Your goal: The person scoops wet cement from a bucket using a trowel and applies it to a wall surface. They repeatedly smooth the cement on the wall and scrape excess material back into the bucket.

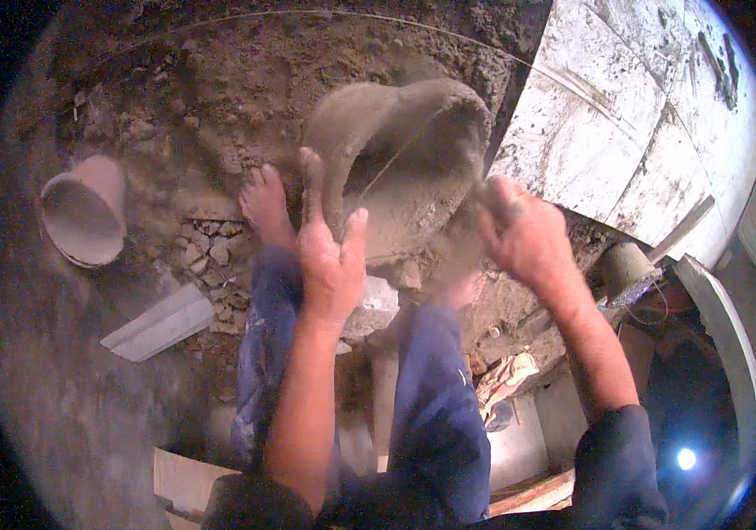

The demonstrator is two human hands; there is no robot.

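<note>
A large hollow grey-brown clay vessel (329, 115), its wide mouth turned toward me, stands between my feet and the pale slabs. My left hand (329, 265) holds its left wall, fingers stretched up along the outside and thumb near the mouth's edge. A thin straight line crosses the opening; I cannot tell what it is. At the vessel's right edge, my right hand (524, 230) is closed, with something dark and grey partly showing at its fingers. What that is stays hidden, and the area below the hand is blurred.
A reddish clay pot (86, 212) lies tipped at the left, above a pale angular block (162, 322). Rubble (210, 252) surrounds my left foot. Stained white slabs (608, 124) fill the upper right. A bucket-like container (630, 272) and crumpled cloth (506, 380) are at the right.
</note>
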